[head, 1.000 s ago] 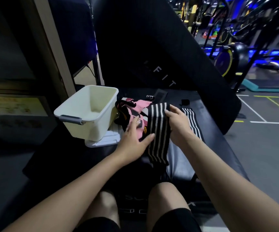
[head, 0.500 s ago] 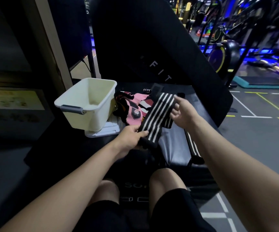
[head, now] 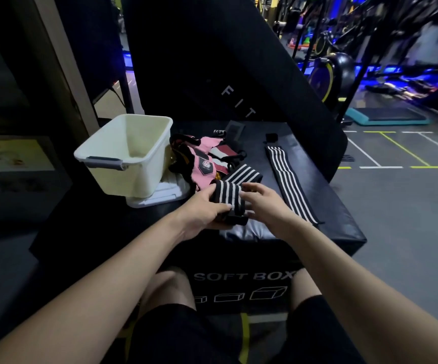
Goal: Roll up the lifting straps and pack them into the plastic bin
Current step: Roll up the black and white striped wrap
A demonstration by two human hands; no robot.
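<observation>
A black strap with white stripes (head: pixel 229 191) lies folded over itself near the front of the black soft box (head: pixel 325 227). My left hand (head: pixel 203 210) grips its folded end from the left, and my right hand (head: pixel 261 199) pinches it from the right. Its free end trails back toward a heap of pink and black straps (head: pixel 203 160). A second striped strap (head: pixel 287 183) lies flat and stretched out to the right. The white plastic bin (head: pixel 126 153) stands at the left on its lid, nothing visible inside.
The bin's white lid (head: pixel 160 197) sticks out under it. A slanted black pad (head: pixel 212 61) rises behind the box. A small black piece (head: pixel 271 137) lies near the far strap end. Gym bikes and floor lines fill the right background.
The striped strap was held stretched up between both hands; now it is lowered onto the box and folded into a short bundle, with both hands close together on it.
</observation>
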